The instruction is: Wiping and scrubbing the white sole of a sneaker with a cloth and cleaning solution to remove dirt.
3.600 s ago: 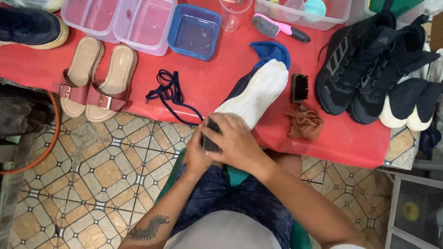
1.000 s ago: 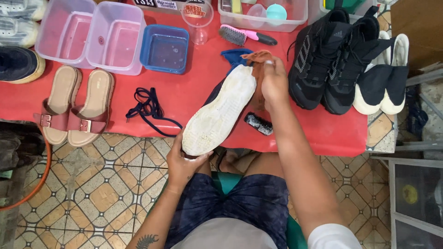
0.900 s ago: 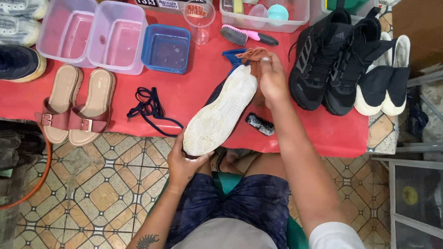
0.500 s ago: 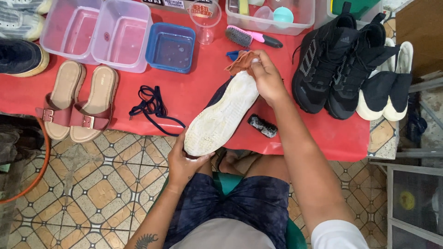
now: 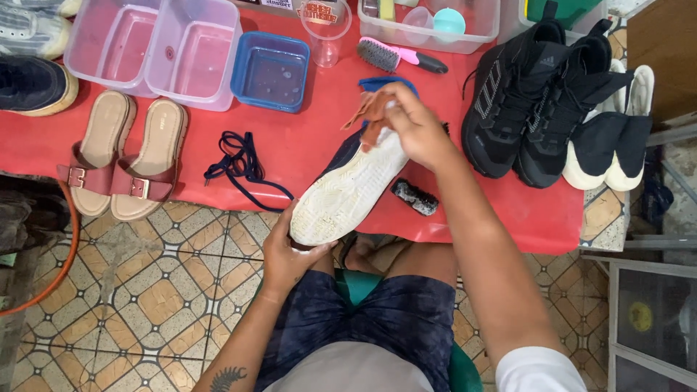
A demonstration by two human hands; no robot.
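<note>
At frame centre, the left hand (image 5: pixel 287 250) gripped the upturned shoe (image 5: pixel 348 189) by its heel while the right hand (image 5: pixel 414 131) pressed a clutched brown cloth (image 5: pixel 370 120) onto its toe (sole looked mostly clean, toe apparently unfinished).

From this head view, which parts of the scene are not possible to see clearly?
- Upper of the shoe: turned away; only the white sole shows.
- Toe end: hidden by the right hand and the brown cloth.
- Heel: partly covered by the left hand.
- Clear bin at the top: cut off by the edge.
- Dark shoe at left: cut off.
</note>
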